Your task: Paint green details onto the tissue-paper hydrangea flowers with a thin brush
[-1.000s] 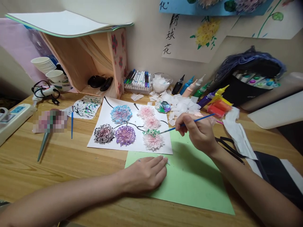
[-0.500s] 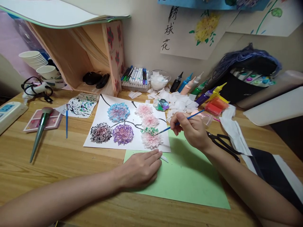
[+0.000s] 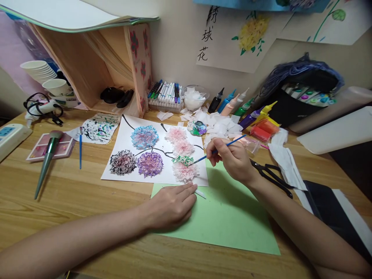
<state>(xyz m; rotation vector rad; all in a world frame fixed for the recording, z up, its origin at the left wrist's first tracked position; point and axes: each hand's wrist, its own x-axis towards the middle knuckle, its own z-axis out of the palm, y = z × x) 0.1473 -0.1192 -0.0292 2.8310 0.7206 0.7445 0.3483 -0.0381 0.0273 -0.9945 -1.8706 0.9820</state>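
My right hand (image 3: 228,158) pinches a thin blue paintbrush (image 3: 217,147). The brush tip meets the lowest tissue-paper flower (image 3: 186,171), which is pale pink with green paint along its upper edge. Lying flat, my left hand (image 3: 174,205) rests on green paper (image 3: 232,224), its fingertips at the lower edge of the white sheet (image 3: 116,145). A narrow white strip (image 3: 200,193) lies beside those fingertips. Other flowers on the sheet are blue (image 3: 144,137), black-edged (image 3: 122,162), purple-edged (image 3: 150,164) and pink (image 3: 176,134), with black branch lines between them.
Behind the sheet are a paint palette (image 3: 197,128), white tissue scraps (image 3: 222,126), paint bottles (image 3: 216,104) and a marker box (image 3: 165,95). Black scissors (image 3: 271,174) lie by my right forearm. At left are a large makeup brush (image 3: 48,162) and another blue paintbrush (image 3: 80,151).
The whole view has shifted slightly left. Both hands keep nearly the same pose, and the brush tip stays at the lowest pink flower.
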